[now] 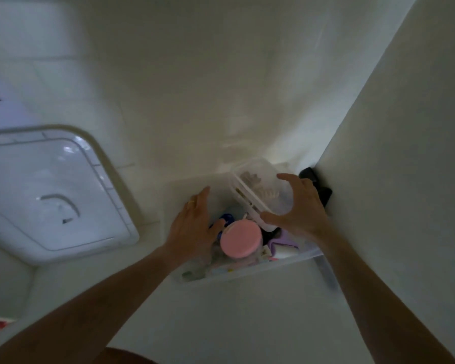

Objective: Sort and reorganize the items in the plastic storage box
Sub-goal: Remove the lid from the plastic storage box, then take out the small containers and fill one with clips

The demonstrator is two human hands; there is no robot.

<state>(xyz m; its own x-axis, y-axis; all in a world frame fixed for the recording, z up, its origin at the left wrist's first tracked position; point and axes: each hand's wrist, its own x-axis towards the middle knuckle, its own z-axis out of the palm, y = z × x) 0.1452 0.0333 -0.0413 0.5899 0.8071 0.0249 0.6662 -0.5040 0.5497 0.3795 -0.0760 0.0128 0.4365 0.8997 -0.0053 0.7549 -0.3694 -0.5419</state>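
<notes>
A clear plastic storage box (250, 271) sits on a white counter, tucked into a corner. Inside lie a round pink lid (241, 239), something blue (227, 218), a purple item (285, 240) and several small blurred things. My right hand (298, 206) grips a smaller clear container (260, 190) with a white rim, tilted on its side above the box, with pale clips inside it. My left hand (195, 222) rests flat with spread fingers at the box's left side, by the pink lid.
A white square sink (50, 195) with a drain lies to the left. A wall (405, 179) rises on the right. A black object (317, 185) sits wedged in the corner behind my right hand. White counter (221, 324) stretches in front.
</notes>
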